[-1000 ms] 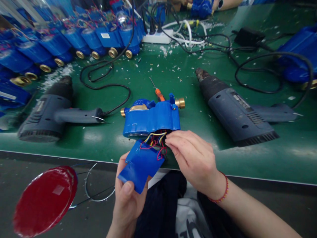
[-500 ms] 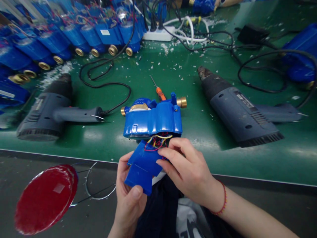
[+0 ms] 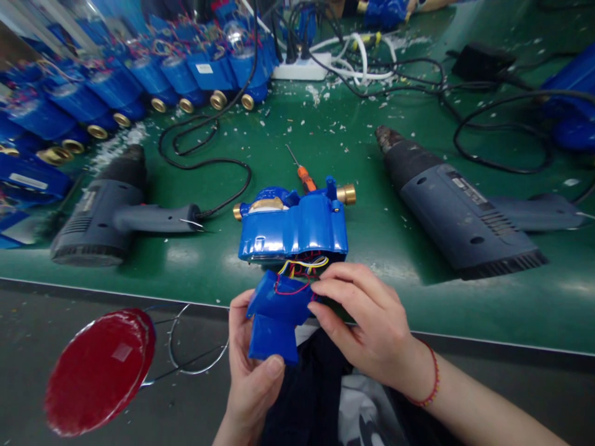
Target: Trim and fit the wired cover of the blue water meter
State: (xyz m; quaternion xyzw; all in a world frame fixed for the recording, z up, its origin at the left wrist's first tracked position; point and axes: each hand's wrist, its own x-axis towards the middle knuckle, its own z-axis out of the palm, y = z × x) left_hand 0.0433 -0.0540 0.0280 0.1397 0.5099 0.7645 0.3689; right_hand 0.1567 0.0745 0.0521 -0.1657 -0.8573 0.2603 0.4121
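Observation:
My left hand (image 3: 253, 378) grips a blue plastic cover (image 3: 273, 337) from below, its thumb over the lower flap. My right hand (image 3: 372, 319) pinches thin red wires (image 3: 294, 291) at the cover's right edge; the fingertips partly hide them. Red, yellow and white wires run from the cover into the open underside of a blue water meter (image 3: 292, 232) with brass threaded ends. The meter lies on the green bench just beyond both hands. Behind it is an orange-handled screwdriver (image 3: 307, 178), its tip pointing away from me.
Heat guns lie to the left (image 3: 100, 217) and right (image 3: 455, 204), with black cords trailing. Several blue meters (image 3: 111, 87) line the back left. A white power strip (image 3: 302, 67) sits behind. Below the bench edge is a red stool (image 3: 100, 371). White scraps litter the bench.
The view has shifted slightly, so everything appears a little further right. The cover is turned a bit more upright in my left hand. My right fingers remain at its edge.

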